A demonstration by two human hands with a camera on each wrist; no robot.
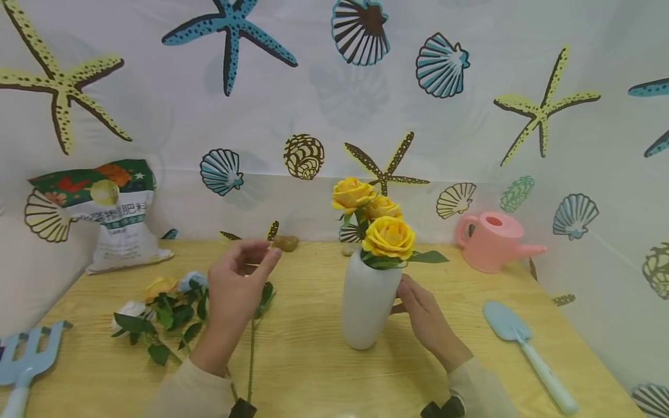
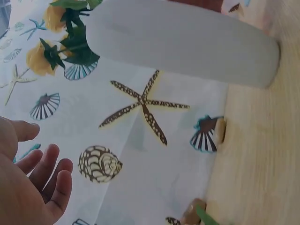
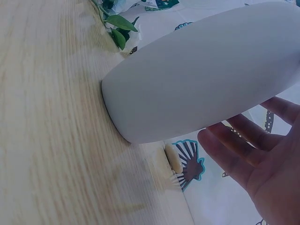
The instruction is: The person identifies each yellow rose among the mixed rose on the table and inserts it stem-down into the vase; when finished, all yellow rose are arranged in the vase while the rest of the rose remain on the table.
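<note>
A white vase stands on the wooden table, with several green leaves and yellow roses at its mouth. My right hand is at the vase's right side; in the right wrist view its loosely extended fingers meet the vase's wall. To the left of the vase, my left hand is raised above the table with its fingers loosely bent and nothing in them. Below and behind it lie loose artificial roses, among them a white rose, a blue rose and an orange-yellow rose.
A pink watering can stands at the back right, and a light blue shovel lies before it. At far left is a light blue garden fork. A fertilizer bag leans at the back left. Small stones lie along the back edge.
</note>
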